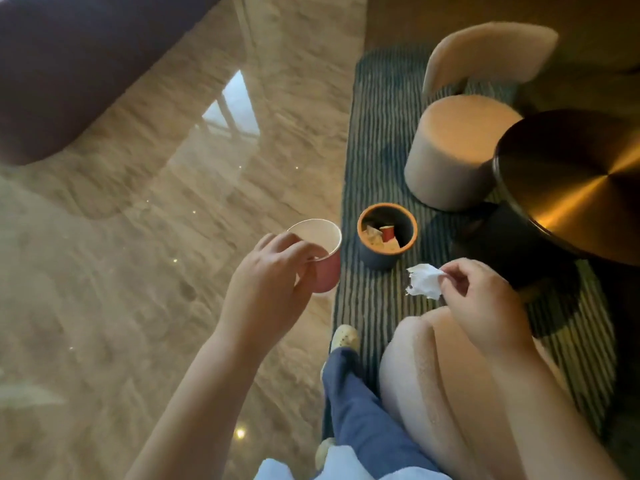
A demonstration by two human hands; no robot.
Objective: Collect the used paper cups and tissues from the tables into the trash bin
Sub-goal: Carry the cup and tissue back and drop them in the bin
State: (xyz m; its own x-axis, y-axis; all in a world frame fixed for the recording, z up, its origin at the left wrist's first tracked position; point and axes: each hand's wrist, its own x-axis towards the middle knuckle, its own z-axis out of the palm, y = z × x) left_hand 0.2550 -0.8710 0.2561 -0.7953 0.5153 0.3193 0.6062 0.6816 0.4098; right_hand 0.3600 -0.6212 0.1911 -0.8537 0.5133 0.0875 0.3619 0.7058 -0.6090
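Standing near the trash bin (375, 259) are a stool (457, 150) and round table (581, 181).

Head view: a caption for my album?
Left hand holds a pink paper cup, right hand pinches a crumpled white tissue, near a round orange-rimmed trash bin.

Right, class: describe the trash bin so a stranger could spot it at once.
Find the striped rug beside the glossy floor. Near its left edge, in front of the round beige pouf, stands the trash bin, a small dark cylinder. Only it has an orange rim and litter inside.
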